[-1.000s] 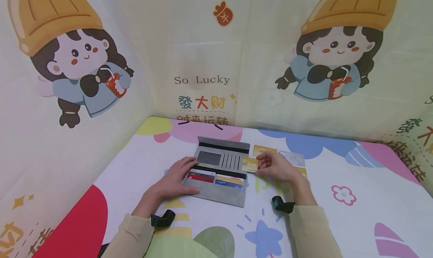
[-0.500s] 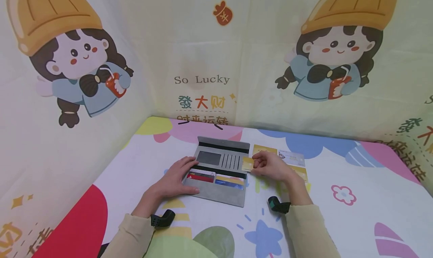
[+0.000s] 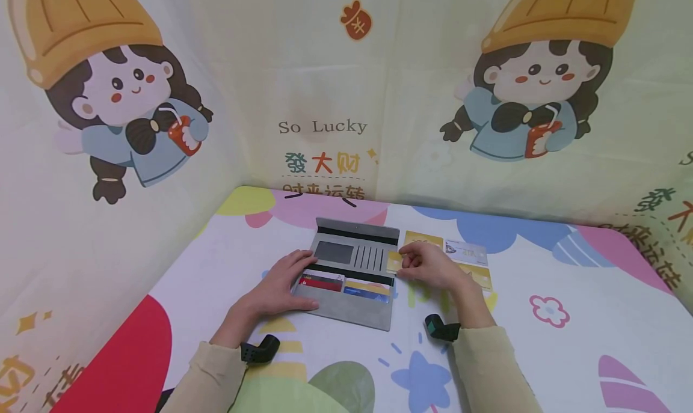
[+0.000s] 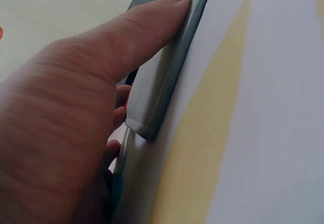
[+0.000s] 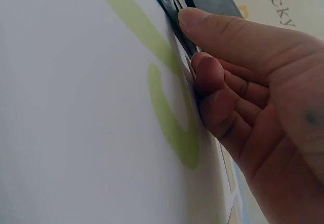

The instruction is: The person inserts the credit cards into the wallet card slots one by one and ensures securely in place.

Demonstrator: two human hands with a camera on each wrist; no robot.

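A grey wallet point(image 3: 352, 315) lies unfolded on the table, with a dark window and a row of card slots on its upper panel. Along the wallet's left side rests my left hand point(image 3: 277, 288); in the left wrist view its thumb point(image 4: 152, 29) lies straight across the front edge. A gold card point(image 3: 393, 262) is pinched between the thumb and fingers of my right hand point(image 3: 431, 265). Part of this card overlaps the right end of the slots. Lower pockets hold a red-and-white card point(image 3: 322, 282) and a blue-and-orange card point(image 3: 367, 291).
Right of the wallet lie a gold card point(image 3: 423, 238), a silver card point(image 3: 467, 252) and another gold card point(image 3: 477, 276), partly behind my right hand. A patterned cloth point(image 3: 541, 365) covers the table. A printed backdrop point(image 3: 422, 178) stands behind it.
My right hand has moved left with the pinched gold card, and less of that card shows now. More of the gold card lying at the right is uncovered. My left hand has stayed put.
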